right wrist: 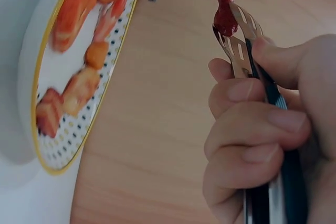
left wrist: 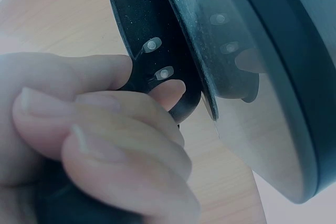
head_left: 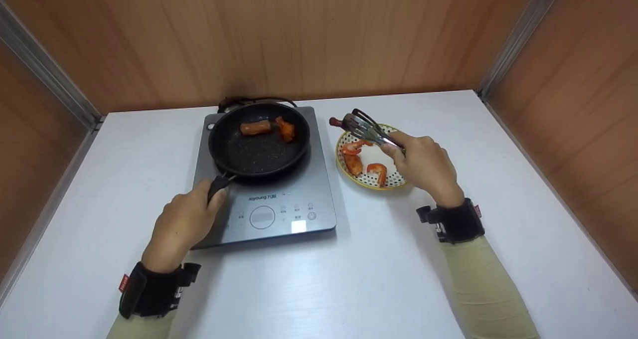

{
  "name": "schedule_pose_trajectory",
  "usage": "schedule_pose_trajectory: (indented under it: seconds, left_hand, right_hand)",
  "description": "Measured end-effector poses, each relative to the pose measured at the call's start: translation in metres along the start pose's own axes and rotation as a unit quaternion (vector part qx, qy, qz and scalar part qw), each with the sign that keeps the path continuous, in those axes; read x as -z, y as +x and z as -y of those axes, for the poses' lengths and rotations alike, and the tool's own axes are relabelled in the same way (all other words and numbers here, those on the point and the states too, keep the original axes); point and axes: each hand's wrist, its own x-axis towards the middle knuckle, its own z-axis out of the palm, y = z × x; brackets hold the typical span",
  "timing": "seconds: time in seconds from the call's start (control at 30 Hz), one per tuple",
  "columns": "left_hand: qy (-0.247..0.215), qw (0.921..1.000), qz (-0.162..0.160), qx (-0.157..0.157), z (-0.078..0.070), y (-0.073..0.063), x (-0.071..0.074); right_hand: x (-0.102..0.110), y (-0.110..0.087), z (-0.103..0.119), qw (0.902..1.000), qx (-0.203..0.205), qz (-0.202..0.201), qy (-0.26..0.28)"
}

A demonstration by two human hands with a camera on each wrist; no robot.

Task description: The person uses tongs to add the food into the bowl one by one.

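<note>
My left hand point(head_left: 185, 219) grips the black handle point(head_left: 218, 187) of a frying pan point(head_left: 256, 154). Inside the pan lie a brown sausage-like piece point(head_left: 255, 127) and an orange-red piece of food point(head_left: 285, 129), both toward the back. My right hand point(head_left: 423, 162) holds metal tongs point(head_left: 366, 128) with dark handles. Between the tongs' tips is a small dark red, glossy piece of food point(right wrist: 226, 14). It is held up over the back left rim of a round plate point(head_left: 369, 183) with a yellow edge and dots. Shrimp point(head_left: 377, 173) and a browned piece point(head_left: 353, 164) lie on that plate.
The pan stands on a flat grey induction cooker point(head_left: 294, 199) with touch controls along its front. A black cord point(head_left: 269, 98) runs behind it near the back wooden panel point(head_left: 299, 40). White tabletop point(head_left: 319, 289) extends in front, with wooden panels on both sides.
</note>
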Motion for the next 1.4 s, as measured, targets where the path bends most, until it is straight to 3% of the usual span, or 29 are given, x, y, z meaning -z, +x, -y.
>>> schedule_pose_trajectory:
  seconds: [0.27,0.47,0.63,0.93,1.17,1.4]
  left_hand:
    - [-0.003,1.0,0.003,-0.006,0.0,0.002,-0.002]
    - [0.0,0.9999,0.013,0.007,0.002,-0.001,0.002]
    - [0.001,0.9999,0.009,0.006,0.004,-0.004,0.002]
    - [-0.003,1.0,0.001,0.007,-0.001,-0.004,-0.001]
    - [-0.003,1.0,-0.001,0.005,-0.003,-0.005,-0.001]
    - [-0.004,0.9999,-0.009,0.002,-0.001,-0.006,-0.002]
  right_hand:
    - [-0.014,0.001,0.032,0.999,0.046,0.0,0.001]
    - [-0.034,0.014,0.063,0.9954,0.094,-0.01,-0.014]
    - [-0.043,0.036,0.095,0.9928,0.109,0.017,-0.047]
    - [-0.052,0.069,0.142,0.9795,0.132,0.074,-0.133]
    - [-0.066,0.084,0.157,0.9805,0.135,0.051,-0.133]
    - [-0.079,0.087,0.165,0.9764,0.14,0.056,-0.154]
